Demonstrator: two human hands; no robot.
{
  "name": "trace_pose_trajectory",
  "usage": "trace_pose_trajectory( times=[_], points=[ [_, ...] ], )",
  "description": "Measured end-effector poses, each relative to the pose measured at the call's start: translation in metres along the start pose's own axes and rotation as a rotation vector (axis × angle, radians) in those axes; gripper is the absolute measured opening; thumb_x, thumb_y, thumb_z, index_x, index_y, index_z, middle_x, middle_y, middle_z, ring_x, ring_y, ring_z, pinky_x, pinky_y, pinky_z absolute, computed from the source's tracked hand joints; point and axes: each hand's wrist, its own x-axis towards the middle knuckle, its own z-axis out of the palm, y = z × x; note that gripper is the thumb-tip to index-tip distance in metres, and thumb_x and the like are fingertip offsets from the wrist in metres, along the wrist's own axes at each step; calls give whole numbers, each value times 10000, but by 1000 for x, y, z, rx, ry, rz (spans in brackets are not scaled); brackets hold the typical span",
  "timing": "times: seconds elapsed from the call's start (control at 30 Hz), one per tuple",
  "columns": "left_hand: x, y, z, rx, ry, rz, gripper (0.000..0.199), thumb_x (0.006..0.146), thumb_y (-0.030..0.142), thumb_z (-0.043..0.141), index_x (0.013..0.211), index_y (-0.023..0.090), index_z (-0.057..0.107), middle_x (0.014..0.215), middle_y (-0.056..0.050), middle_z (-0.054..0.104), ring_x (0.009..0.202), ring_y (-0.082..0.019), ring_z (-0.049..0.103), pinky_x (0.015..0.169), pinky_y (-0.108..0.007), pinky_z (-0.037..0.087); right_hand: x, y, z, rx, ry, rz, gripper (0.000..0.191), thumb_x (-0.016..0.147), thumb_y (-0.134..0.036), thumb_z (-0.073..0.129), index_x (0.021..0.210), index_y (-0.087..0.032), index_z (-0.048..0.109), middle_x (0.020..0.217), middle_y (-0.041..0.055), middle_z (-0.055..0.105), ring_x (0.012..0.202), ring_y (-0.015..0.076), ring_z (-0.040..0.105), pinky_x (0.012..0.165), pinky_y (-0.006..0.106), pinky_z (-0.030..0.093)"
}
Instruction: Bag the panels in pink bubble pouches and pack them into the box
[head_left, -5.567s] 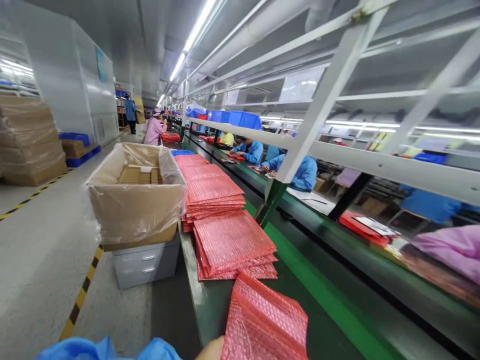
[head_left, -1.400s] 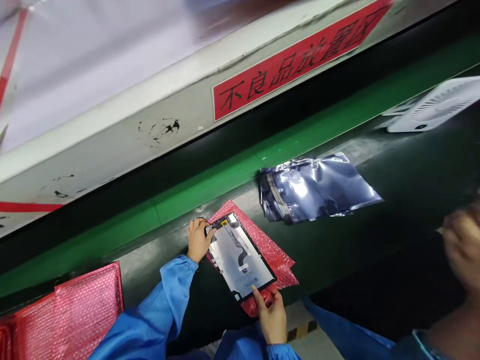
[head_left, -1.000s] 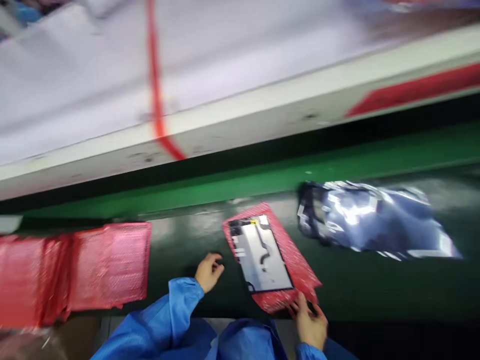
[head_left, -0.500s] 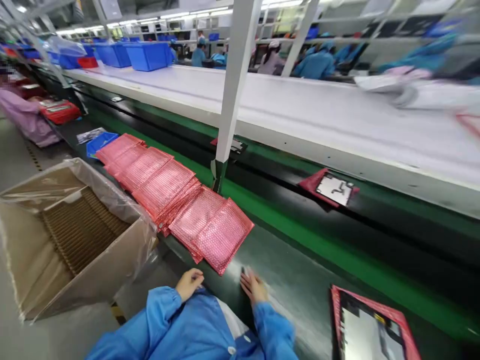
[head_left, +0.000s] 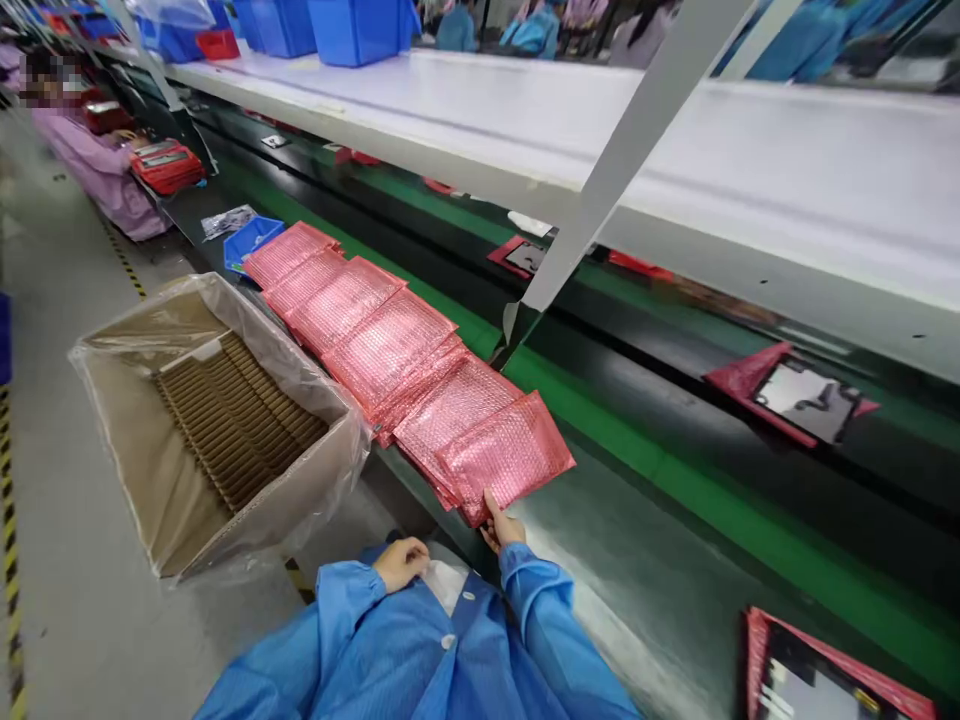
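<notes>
Along the near edge of the green bench (head_left: 600, 520) runs an overlapping row of pink bubble wrap bags (head_left: 390, 350). The nearest bubble wrap bag (head_left: 514, 450) is pinched at its front corner by my right hand (head_left: 504, 528), thumb on top and fingers beneath; the bag still rests on the pile. My left hand (head_left: 403, 564) is held before my chest with curled fingers, apart from the bags. Whether it holds anything small I cannot make out. At the lower right, a flat device part (head_left: 814, 680) rests on another pink bag.
A lined carton (head_left: 352, 455) with brown cardboard dividers stands at left. A slanting white post (head_left: 592, 220) rises beyond the bags. More parts on pink bags, such as one metal plate (head_left: 806, 395), lie on the dark conveyor (head_left: 645, 350). Blue bins (head_left: 360, 30) sit on the white shelf (head_left: 480, 110).
My right hand has moved from the bare bench to the nearest bag and taken its corner. My left hand stays near my chest. The view has tilted down and swung left.
</notes>
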Motion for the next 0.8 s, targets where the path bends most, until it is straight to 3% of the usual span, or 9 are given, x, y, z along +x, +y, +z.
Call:
trace_pose_trajectory(
  times=[0.13, 0.27, 0.4, 0.5, 0.6, 0.7, 0.8],
  points=[
    [-15, -12, -15, 28, 28, -110, 202, 887, 331, 606, 913, 132, 632, 862, -27, 656, 843, -179, 631, 863, -409, 489, -3, 6, 3, 135, -79, -7, 553, 469, -610, 827, 645, -210, 488, 511, -35, 474, 512, 152, 538, 483, 248, 526],
    [-28, -21, -38, 21, 78, -221, 211, 890, 335, 599, 952, 136, 626, 896, -35, 652, 870, -183, 623, 876, -414, 481, -10, 5, -17, 283, -74, -63, 681, 411, -598, 844, 865, -184, 552, 777, 31, 633, 719, 215, 625, 551, 290, 554],
    [-37, -24, -64, -45, 145, -278, 200, 873, 330, 614, 901, 133, 614, 831, -20, 637, 779, -165, 614, 817, -390, 494, -22, -9, -36, 409, -36, -193, 684, 468, -579, 850, 946, -211, 528, 884, 23, 645, 750, 202, 633, 551, 274, 546],
    [-44, -22, -81, -139, 171, -255, 237, 812, 370, 661, 852, 143, 603, 786, -27, 647, 715, -168, 615, 798, -384, 494, -40, -25, -37, 470, -20, -329, 577, 524, -551, 851, 859, -208, 530, 780, -9, 626, 592, 133, 587, 432, 196, 468],
    [-50, -16, -101, -246, 135, -195, 328, 734, 457, 699, 869, 173, 604, 866, -70, 683, 775, -207, 642, 828, -380, 487, -68, -28, -28, 485, -38, -379, 511, 560, -521, 860, 764, -206, 513, 525, -79, 504, 316, 46, 345, 269, 152, 266],
    [-55, -7, -119, -372, 12, -142, 426, 735, 557, 654, 952, 194, 597, 1001, -100, 684, 881, -246, 652, 854, -388, 485, -109, -4, -7, 477, -42, -331, 495, 597, -572, 829, 692, -207, 508, 412, -99, 404, 258, 17, 201, 240, 137, 176],
    [-70, 4, -124, -537, -145, -99, 566, 784, 670, 511, 1109, 209, 557, 1160, -108, 644, 970, -280, 642, 838, -430, 504, -165, 48, 21, 395, 16, -239, 460, 605, -623, 790, 720, -229, 585, 433, -69, 440, 267, 49, 293, 235, 151, 241]
  ],
)
